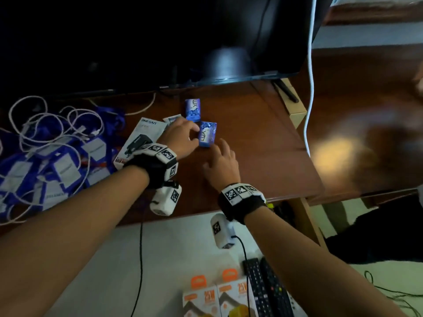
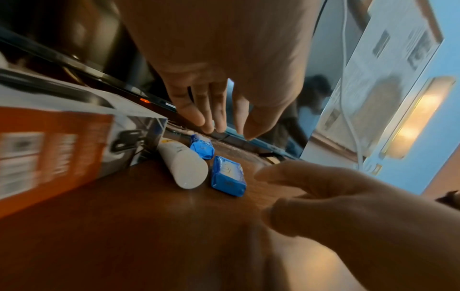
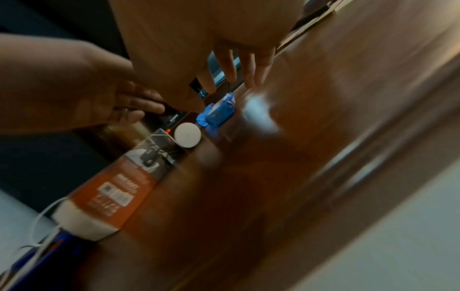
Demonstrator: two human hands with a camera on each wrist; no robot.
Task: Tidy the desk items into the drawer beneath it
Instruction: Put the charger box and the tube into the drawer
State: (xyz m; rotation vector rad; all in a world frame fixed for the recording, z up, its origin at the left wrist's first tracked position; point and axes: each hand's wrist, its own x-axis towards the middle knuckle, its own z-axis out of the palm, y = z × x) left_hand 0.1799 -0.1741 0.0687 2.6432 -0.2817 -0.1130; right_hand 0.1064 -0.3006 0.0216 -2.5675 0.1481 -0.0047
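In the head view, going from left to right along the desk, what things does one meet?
Tangle of white cables → grey product box → left hand → near blue packet → right hand → hanging white cable.

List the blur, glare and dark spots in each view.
Head view: upper half black across the dark monitor, right side smeared, with glare on the brown wooden desk. Left wrist view: orange-and-grey box blurred. Right wrist view: heavy motion blur, white glare beside the blue wrapped packet.
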